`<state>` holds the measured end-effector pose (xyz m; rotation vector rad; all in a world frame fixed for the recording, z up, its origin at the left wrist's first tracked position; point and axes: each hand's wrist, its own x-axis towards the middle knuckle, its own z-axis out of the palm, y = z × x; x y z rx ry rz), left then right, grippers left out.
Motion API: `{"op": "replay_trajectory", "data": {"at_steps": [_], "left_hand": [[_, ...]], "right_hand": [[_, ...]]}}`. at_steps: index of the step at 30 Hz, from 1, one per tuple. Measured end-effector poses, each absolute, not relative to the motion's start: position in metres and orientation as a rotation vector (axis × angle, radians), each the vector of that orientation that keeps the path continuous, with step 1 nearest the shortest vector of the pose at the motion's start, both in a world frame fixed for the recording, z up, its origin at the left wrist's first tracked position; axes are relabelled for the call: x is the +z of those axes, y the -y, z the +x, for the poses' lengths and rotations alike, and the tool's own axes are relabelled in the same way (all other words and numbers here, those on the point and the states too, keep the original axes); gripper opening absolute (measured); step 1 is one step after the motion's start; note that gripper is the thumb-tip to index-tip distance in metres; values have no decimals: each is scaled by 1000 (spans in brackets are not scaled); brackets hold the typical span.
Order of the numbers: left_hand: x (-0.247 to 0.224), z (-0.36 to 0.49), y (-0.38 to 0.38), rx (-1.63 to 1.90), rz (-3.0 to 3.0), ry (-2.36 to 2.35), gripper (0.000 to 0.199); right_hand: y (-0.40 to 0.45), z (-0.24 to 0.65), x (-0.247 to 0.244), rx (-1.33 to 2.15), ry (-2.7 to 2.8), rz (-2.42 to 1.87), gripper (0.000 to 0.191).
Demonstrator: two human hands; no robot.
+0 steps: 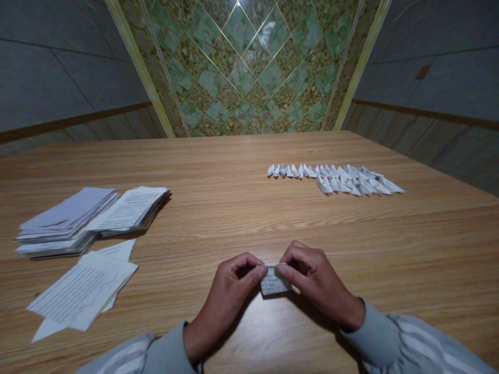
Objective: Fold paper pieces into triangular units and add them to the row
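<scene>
A small folded piece of printed paper (275, 284) is held just over the near middle of the table, its top edge pinched from both sides. My left hand (237, 283) grips its left upper corner between thumb and fingers. On the other corner, my right hand (314, 278) pinches with thumb and forefinger. Lines of print show on the side that faces me. The back of the paper and some fingertips are hidden.
Two rows of small folded paper shapes (343, 182) stand at the far right of the wooden table (218, 208). To the left lie an open stack of papers (70, 213) and several loose printed sheets (83, 288). A green tiled wall (249, 78) rises beyond.
</scene>
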<state>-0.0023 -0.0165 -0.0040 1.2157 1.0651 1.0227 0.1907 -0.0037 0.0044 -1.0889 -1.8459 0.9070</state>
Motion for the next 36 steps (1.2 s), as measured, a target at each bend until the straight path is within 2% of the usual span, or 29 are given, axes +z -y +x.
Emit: {"op": "replay_trajectory", "data": {"at_steps": [7,13,17,21,27,31,36], "left_hand": [[-13,1,17,1037,1122,-1059,24],[-3,-2,17,1045,1481,-1139,22],[0,-3,19,1038,1631,-1130,23],[-3,-2,18,1067,1429,-1116,15],[-8,-4,17,1086,1253,-1152,20],[-3,-2,20,1035,1333,-1105,22],[-5,1,18,1018,1253,-1081,20]], "right_hand": [[4,189,-1,1182,1655,-1075,32],[5,187,4,912,1994,-1130,23],[8,186,4,865,2018,-1043,33],[8,188,-1,924,1903,-1058,33],[7,189,-4,1158,1748,-1052,30],[7,187,1,1098,1823,-1092,25],[8,186,1,1096,1740,-1064,31]]}}
